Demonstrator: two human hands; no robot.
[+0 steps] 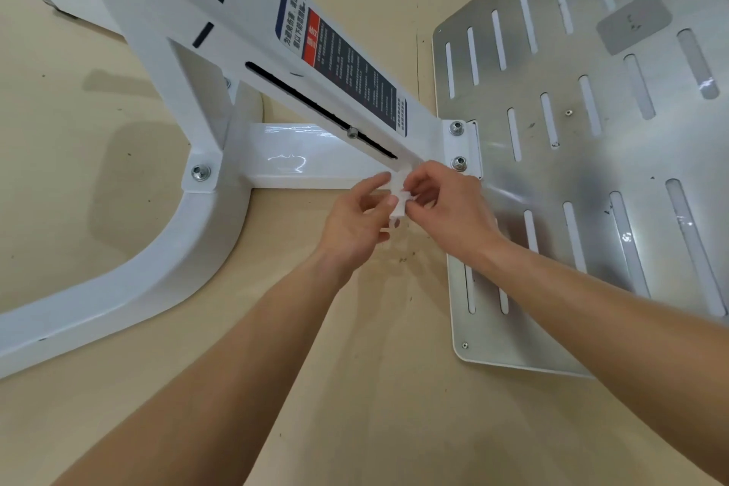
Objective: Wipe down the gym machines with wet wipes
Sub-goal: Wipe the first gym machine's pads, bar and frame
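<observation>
A small folded white wet wipe (398,195) is held between both hands, just in front of the white gym machine frame (300,164). My left hand (361,223) pinches the wipe from the left with thumb and fingers. From the right, my right hand (445,205) pinches it with curled fingers. The frame's slanted beam (252,35) carries a dark warning label (347,67) and a long black slot. It joins a slotted metal footplate (572,154) on the right.
A curved white base tube (157,268) sweeps down to the left edge. Bolts (457,127) fasten the beam to the footplate. Beige floor (355,406) lies below my forearms, with small dark specks.
</observation>
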